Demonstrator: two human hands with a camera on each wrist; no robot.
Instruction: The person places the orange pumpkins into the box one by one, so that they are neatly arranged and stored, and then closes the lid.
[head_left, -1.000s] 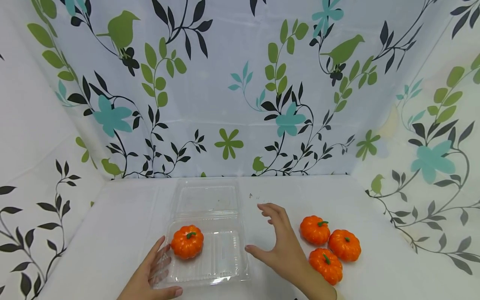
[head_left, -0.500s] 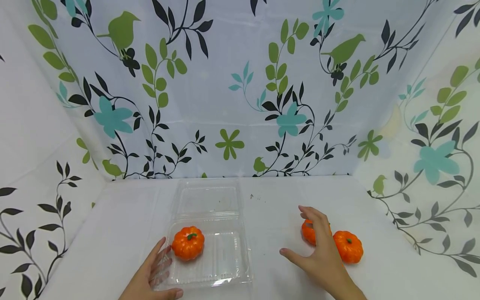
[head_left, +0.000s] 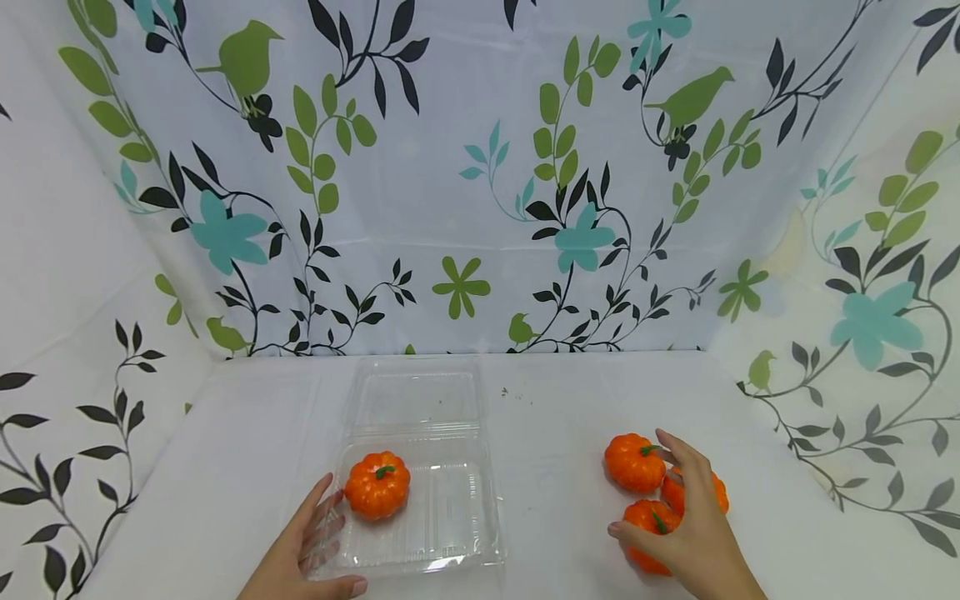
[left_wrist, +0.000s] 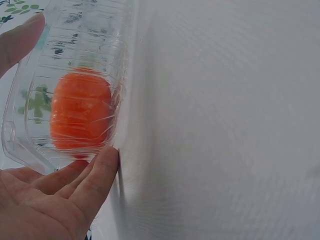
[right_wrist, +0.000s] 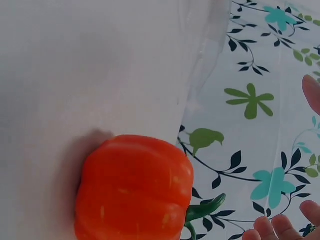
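Observation:
A clear plastic clamshell container (head_left: 450, 508) lies with its lid spread back on the table. One small orange pumpkin (head_left: 377, 486) with a green stem sits in its left part. My left hand (head_left: 296, 554) rests fingertips against the container's left wall, thumb apart near the front edge; the left wrist view has the fingers (left_wrist: 97, 177) fairly straight. To the right, my right hand (head_left: 693, 525) is over a group of three pumpkins, thumb and fingers spread above the front pumpkin (head_left: 647, 518). The right wrist view has a pumpkin (right_wrist: 132, 190) below the spread fingers (right_wrist: 280, 227).
The back pumpkin (head_left: 633, 464) stands beside the hand, and the right pumpkin (head_left: 722, 492) is partly hidden behind it. White cloth covers the table (head_left: 555, 533). A patterned curtain (head_left: 502, 275) hangs behind and along the sides.
My right hand has moved right from beside the container to over the pumpkin group, its fingers now above the front pumpkin. The left hand has stayed at the container.

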